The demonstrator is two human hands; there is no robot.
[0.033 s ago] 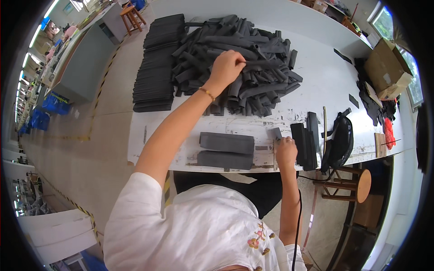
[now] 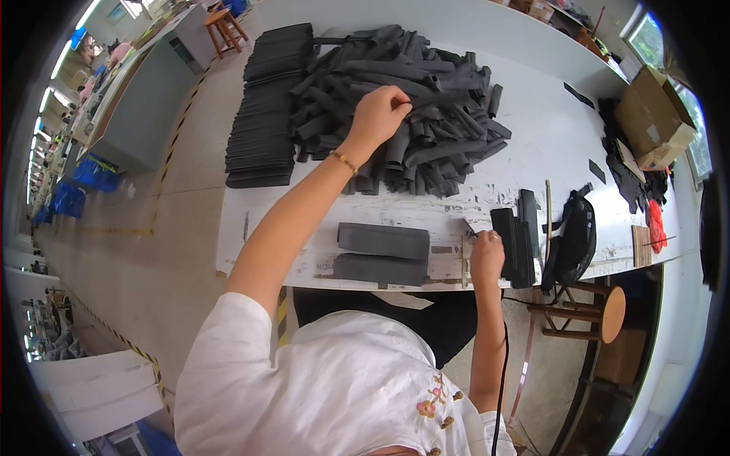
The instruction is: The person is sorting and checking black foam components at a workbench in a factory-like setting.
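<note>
Stacked flat dark sheets [image 2: 262, 114]: neat rows left of the left hand, untouched.

Left hand [image 2: 378, 114]: arm stretched far across the white table [image 2: 532, 129], fingers pinched on one strip at the top of the loose heap of dark foam strips [image 2: 426, 114]. The heap lies under and around this hand, spreading mostly to its right.

Two dark rectangular blocks [image 2: 382, 254]: flat at the near table edge, below the left forearm, left of the right hand.

Right hand [image 2: 487, 257]: at the near edge, fingers curled over something small; what it grips cannot be told. Upright dark pieces [image 2: 517, 235] stand just right of it.

Step judged: picking one strip from the heap. Next move calls for lifting it free without dragging neighbouring strips along.
</note>
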